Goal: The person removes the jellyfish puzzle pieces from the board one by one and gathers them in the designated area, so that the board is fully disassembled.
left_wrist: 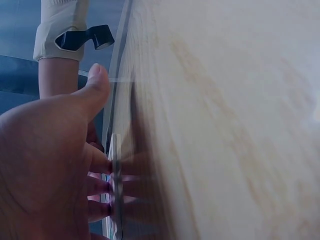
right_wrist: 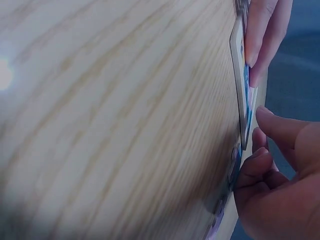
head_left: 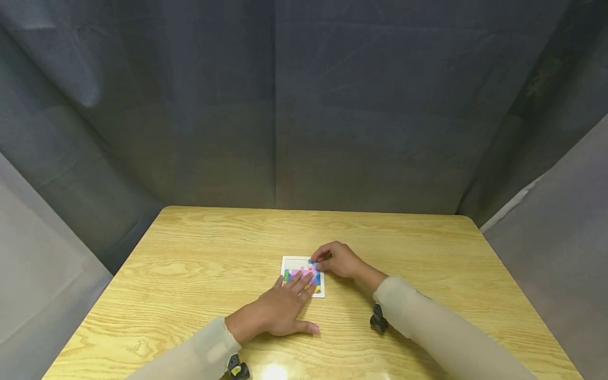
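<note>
A small jigsaw puzzle in a white-rimmed tray [head_left: 321, 293] lies on the table, its pieces pink, blue and yellow. My left hand [head_left: 283, 310] rests over its near left part, fingers spread and straight on the pieces, thumb out to the side over the wood. At the tray's far right corner my right hand [head_left: 338, 259] pinches a blue puzzle piece [head_left: 312, 262] between thumb and forefinger; its other fingers are curled. The left wrist view shows my left fingertips [left_wrist: 103, 166] at the tray's edge. Part of the picture is hidden under my left hand.
The light wooden table [head_left: 214, 248] is bounded at the back by a dark grey curtain [head_left: 361, 132]. In the right wrist view, colourful flat pieces [right_wrist: 215, 226] lie on the wood beside my right hand. A pale bare area shows inside the tray's far left.
</note>
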Demonstrator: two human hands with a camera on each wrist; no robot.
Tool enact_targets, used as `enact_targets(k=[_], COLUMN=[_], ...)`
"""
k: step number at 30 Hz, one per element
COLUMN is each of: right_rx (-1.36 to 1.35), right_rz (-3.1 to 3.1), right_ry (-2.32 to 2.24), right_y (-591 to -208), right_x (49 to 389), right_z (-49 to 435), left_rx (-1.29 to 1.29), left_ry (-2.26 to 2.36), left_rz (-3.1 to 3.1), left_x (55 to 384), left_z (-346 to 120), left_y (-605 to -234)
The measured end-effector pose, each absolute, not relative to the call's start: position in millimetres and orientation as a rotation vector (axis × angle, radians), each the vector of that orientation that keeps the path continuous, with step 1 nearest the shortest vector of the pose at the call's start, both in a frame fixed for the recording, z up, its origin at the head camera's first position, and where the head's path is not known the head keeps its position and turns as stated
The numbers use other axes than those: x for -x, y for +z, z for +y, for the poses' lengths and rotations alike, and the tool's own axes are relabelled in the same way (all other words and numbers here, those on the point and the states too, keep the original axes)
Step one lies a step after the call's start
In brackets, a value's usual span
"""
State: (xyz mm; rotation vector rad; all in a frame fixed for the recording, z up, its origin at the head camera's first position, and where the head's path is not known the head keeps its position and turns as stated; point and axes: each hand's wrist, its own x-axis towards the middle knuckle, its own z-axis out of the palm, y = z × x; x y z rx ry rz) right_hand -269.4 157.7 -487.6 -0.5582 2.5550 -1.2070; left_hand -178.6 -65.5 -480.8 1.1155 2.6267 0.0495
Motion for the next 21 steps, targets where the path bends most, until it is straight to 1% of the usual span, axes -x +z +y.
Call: enact_targets(k=[21], right_rx=[0.678], right_rz=[2.578], right_ry=[-0.947], right_y=[-483], right_x=[276], right_z=[144], left_rx=[-1.114], left_ry=[0.068], left_rz=[2.630], left_x=[179], left_z=[-67], left_y=[-483])
